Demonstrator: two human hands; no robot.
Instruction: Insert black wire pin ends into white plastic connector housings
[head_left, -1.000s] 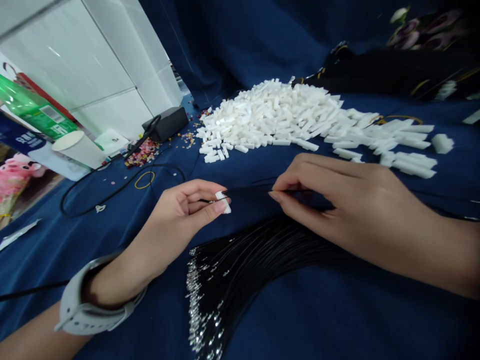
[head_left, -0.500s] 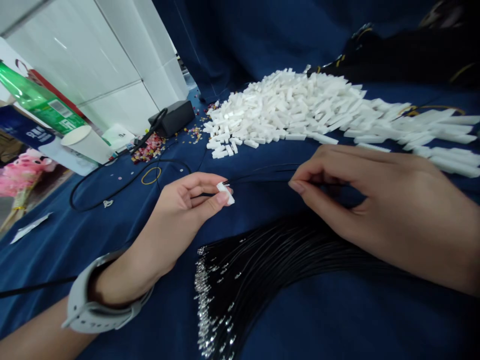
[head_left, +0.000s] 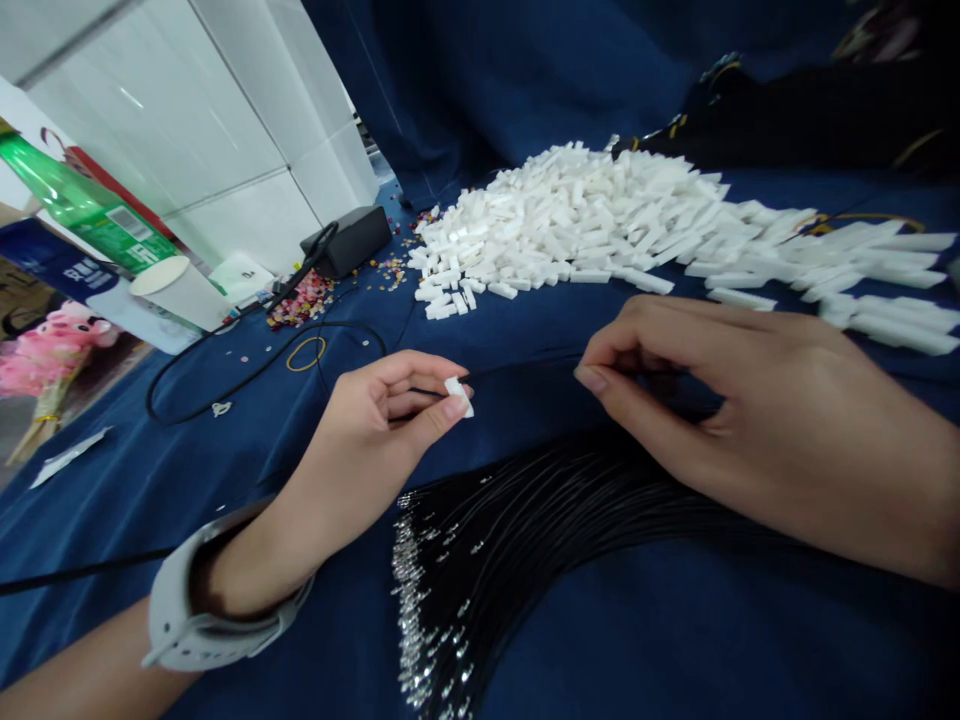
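Above navy cloth (head_left: 637,640), the left hand (head_left: 375,420) pinches a light white plastic block (head_left: 459,397). The right hand (head_left: 720,420) pinches a thin, limp black wire (head_left: 525,368) near its end

Right hand (head_left: 765,430) pulls away from left hand (head_left: 375,430) | gap between fingertips widens | more black wire (head_left: 525,366) showing across it | white connector (head_left: 458,397) moves along in left hand, further right in view

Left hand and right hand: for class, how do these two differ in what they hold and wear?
The left hand pinches a white connector, while the right hand pinches a black wire. The left hand has a grey band at its wrist; the right hand shows none. Both grip between thumb and forefinger, above the blue cloth.
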